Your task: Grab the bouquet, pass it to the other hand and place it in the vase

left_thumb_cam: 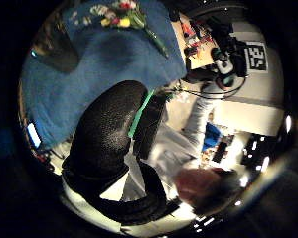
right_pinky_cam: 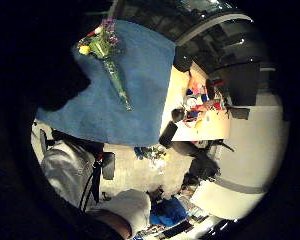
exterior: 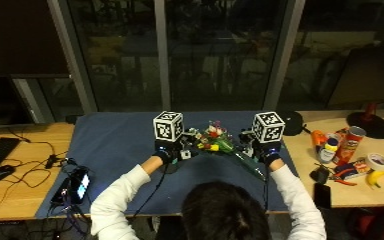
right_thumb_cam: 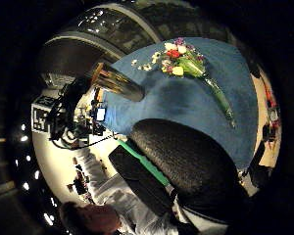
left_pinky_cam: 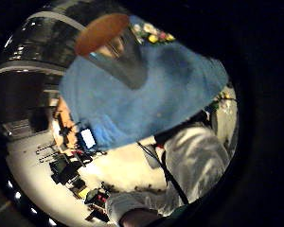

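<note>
Bouquet [exterior: 220, 142] lay flat on the blue cloth [exterior: 112, 145] covering the mid part of the bench [exterior: 19, 185]; blooms toward the far edge, wrapped stem running back toward the near right, by the right wrist. Not lifted yet, by the look of it.

Vase [right_thumb_cam: 118, 82] stood upright on the cloth, left of the bouquet, under or just by the left hand [exterior: 167, 150]. Outside view hid it almost wholly behind that hand. Left palm view showed its mouth [left_pinky_cam: 102, 33] close up, so palm was near it. Contact: can't tell.

Right hand [exterior: 265, 149] was over the cloth just right of the stem. Fingers of both hands: can't tell how far open, nor whether anything was in them; the outside view gave only glove backs, and palm views showed only a dark glove bulk w/ no clear curl. Both right palm views had the whole bouquet lying clear on the cloth, apart from the palm, so prob. nothing was held there.

Judgement: start of task, pre-pickup. Hands sat either side of the bouquet, prob. because pickup and hand-over both happen mid-cloth. Stem end pointed at right hand, the handier grab. Vase near left hand suits left doing the final insert.

Off the cloth: phone [exterior: 80, 184] at left near edge; cans, tape, banana [exterior: 376, 177] at right end.
</note>
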`<state>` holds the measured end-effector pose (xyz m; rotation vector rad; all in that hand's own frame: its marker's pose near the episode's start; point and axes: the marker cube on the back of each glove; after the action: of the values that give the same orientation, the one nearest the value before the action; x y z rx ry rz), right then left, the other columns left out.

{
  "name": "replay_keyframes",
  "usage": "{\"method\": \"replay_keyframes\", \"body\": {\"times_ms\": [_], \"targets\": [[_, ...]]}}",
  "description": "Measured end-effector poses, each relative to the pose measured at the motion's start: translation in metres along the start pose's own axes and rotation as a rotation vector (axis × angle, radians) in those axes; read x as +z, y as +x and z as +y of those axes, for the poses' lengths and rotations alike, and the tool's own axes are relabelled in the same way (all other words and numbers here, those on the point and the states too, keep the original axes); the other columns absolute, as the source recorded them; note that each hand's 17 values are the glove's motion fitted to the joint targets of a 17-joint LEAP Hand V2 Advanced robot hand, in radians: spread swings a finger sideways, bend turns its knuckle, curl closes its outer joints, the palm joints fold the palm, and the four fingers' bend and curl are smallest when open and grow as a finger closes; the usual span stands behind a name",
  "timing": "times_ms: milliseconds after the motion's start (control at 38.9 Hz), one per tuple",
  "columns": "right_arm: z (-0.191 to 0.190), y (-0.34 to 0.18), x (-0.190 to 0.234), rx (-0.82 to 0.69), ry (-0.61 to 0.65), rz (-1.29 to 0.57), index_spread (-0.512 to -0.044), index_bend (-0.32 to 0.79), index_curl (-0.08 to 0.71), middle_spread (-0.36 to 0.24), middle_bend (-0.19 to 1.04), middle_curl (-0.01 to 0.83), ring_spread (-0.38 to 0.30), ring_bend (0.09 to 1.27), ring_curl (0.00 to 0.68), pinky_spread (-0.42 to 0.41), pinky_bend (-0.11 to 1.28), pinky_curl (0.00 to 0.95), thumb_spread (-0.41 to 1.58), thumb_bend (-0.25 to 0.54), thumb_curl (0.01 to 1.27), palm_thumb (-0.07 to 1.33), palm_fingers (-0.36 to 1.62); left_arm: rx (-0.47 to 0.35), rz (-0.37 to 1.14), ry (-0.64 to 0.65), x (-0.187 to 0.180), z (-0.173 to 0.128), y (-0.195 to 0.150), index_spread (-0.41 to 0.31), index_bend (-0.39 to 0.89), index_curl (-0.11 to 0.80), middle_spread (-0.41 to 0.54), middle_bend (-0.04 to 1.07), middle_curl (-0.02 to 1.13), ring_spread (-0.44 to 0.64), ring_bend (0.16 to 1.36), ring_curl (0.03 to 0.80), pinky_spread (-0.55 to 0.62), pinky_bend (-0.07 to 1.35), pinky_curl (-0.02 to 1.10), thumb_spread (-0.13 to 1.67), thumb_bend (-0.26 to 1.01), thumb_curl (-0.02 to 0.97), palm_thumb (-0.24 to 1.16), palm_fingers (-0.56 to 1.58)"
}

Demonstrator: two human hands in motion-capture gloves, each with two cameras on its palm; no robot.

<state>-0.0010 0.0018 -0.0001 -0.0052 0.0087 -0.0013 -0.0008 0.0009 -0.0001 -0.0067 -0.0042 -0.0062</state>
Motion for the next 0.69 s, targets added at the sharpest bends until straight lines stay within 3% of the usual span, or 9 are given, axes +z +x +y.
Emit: {"method": "replay_keyframes", "body": {"times_ms": [128,308,411,514,617,694], "targets": [[0.009,-0.002,0.000,-0.007,0.002,0.007,-0.267,0.12,0.071,-0.014,0.23,0.106,0.047,0.36,0.113,0.143,0.45,0.163,0.65,0.080,0.06,0.17,0.33,-0.026,-0.085,0.037,-0.004,0.006,-0.001,0.084,-0.03,-0.018,0.248,0.20,0.08,0.26,0.58,0.154,0.28,0.54,0.17,0.67,0.05,0.065,0.12,0.10],[0.016,0.003,-0.001,-0.015,0.006,-0.015,-0.336,0.13,0.114,-0.018,0.25,0.170,0.063,0.37,0.158,0.184,0.46,0.216,0.89,0.050,0.09,0.18,0.30,-0.042,-0.191,0.129,-0.008,0.005,-0.002,0.103,0.03,-0.004,0.323,0.26,0.14,0.35,0.68,0.206,0.36,0.62,0.23,0.90,0.02,0.113,0.12,0.01],[0.010,0.006,-0.003,-0.006,0.010,-0.035,-0.354,0.13,0.132,-0.020,0.25,0.194,0.068,0.38,0.175,0.194,0.46,0.234,0.96,0.032,0.11,0.19,0.29,-0.026,-0.162,0.160,-0.005,0.000,-0.003,0.106,0.05,0.004,0.339,0.28,0.17,0.37,0.71,0.221,0.38,0.64,0.25,0.97,0.00,0.136,0.13,-0.01],[0.009,0.004,-0.004,0.022,-0.005,-0.048,-0.365,0.13,0.144,-0.020,0.24,0.216,0.075,0.40,0.192,0.200,0.46,0.248,1.01,0.014,0.13,0.19,0.30,0.006,-0.031,0.204,0.006,-0.005,-0.004,0.110,0.07,0.011,0.351,0.29,0.19,0.39,0.73,0.230,0.39,0.66,0.26,1.02,-0.01,0.159,0.13,-0.03],[0.011,0.004,-0.003,0.060,-0.031,-0.024,-0.351,-0.02,0.092,-0.008,0.32,0.259,0.085,0.51,0.228,0.222,0.54,0.276,1.02,-0.022,0.14,0.16,0.41,0.015,0.049,0.242,0.017,-0.005,-0.004,0.140,0.05,0.004,0.391,0.26,0.20,0.40,0.76,0.240,0.40,0.69,0.28,1.05,-0.01,0.178,0.15,-0.09],[0.012,0.006,-0.004,0.085,-0.039,0.001,-0.333,-0.05,0.059,-0.006,0.33,0.277,0.080,0.60,0.265,0.225,0.61,0.304,1.02,-0.028,0.15,0.15,0.41,0.012,0.020,0.263,0.026,-0.012,-0.005,0.152,0.05,0.005,0.404,0.25,0.21,0.41,0.77,0.245,0.40,0.70,0.29,1.08,0.00,0.195,0.18,-0.09]]}}
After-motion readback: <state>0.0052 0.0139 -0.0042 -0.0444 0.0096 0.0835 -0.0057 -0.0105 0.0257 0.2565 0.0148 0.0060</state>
